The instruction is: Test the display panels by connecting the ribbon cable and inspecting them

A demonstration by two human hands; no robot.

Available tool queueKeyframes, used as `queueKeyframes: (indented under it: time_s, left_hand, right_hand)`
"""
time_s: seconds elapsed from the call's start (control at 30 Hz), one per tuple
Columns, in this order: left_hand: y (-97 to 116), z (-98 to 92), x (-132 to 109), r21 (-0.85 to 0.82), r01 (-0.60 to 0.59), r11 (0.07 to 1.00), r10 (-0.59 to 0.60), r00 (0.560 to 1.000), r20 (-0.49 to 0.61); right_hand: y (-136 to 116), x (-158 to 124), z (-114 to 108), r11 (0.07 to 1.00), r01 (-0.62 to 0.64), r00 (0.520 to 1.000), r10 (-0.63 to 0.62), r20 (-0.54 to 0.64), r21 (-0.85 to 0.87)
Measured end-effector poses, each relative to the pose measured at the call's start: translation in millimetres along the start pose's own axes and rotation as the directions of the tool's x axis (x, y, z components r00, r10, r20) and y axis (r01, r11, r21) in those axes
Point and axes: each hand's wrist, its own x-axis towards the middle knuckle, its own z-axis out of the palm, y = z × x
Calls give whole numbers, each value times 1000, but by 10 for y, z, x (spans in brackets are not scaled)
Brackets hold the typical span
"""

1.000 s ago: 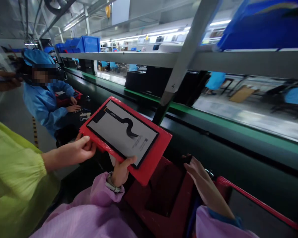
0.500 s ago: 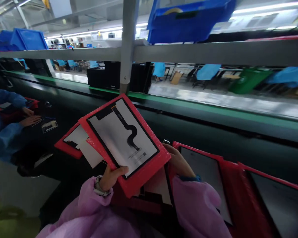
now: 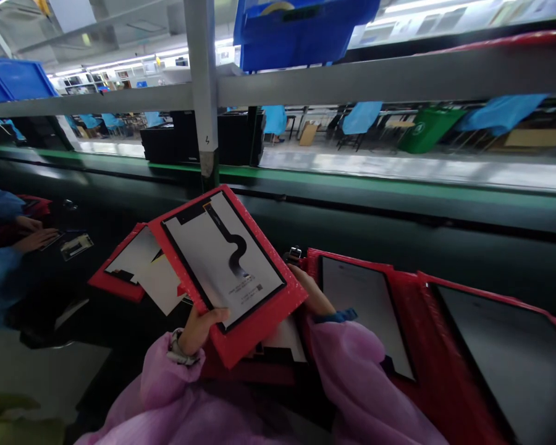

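Note:
My left hand [image 3: 199,327] grips the lower left edge of a red foam sleeve [image 3: 259,330], its thumb on the front. A display panel [image 3: 222,266] lies face-on against this foam, pale with a black border and a curved black ribbon cable [image 3: 238,247]. The panel and foam are tilted, raised above the bench. My right hand [image 3: 309,289] is at the right corner of the foam, its fingers mostly hidden behind it. Just past that hand sits a small metallic object [image 3: 295,252], too small to name. Below the held foam, another pale panel [image 3: 285,340] partly shows.
To the right lie display panels [image 3: 361,309] on red foam [image 3: 438,358]. Left of the held panel are another panel on foam [image 3: 130,256] and a white sheet [image 3: 162,287]. A co-worker's hands [image 3: 37,235] work at far left. A metal post [image 3: 202,93] and shelf rail [image 3: 352,83] stand ahead.
The view has turned slightly right, so the surroundings slide left. The held panel and foam keep nearly the same tilt, with my left hand still on them. My right hand remains near the foam's right corner.

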Motion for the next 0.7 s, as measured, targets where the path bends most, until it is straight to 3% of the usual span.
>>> queueKeyframes:
  time_s: [0.07, 0.17, 0.3, 0.43, 0.5, 0.6, 0.7]
  left_hand:
    - [-2, -19, 2, -1, 3, 1000, -3, 1000, -27]
    - [-13, -77, -9, 13, 24, 1000, -23, 998, -52]
    - [-25, -220, -87, 61, 59, 996, -56, 997, -49]
    - [-2, -392, -191, 36, 126, 991, -126, 992, -5]
    - [19, -463, -206, -78, 77, 994, -81, 996, -48]
    - [-1, -544, -168, -295, -63, 953, -6, 974, -226]
    - [-132, -625, -116, -434, -26, 901, -112, 951, -289]
  right_hand:
    - [-109, -63, -1, 999, -28, 1000, 28, -6, 22]
    - [-323, -223, 86, 990, -87, 990, 73, 122, 107]
    - [-558, -456, 374, 955, -207, 933, 127, 337, 214]
    - [-675, -594, 647, 903, -275, 895, 115, 430, 331]
    - [-719, -623, 729, 920, -214, 888, 43, 459, 328]
    - [-799, -644, 818, 984, -26, 871, -65, 487, 177]
    - [-898, -691, 901, 989, 148, 853, -131, 505, 6]
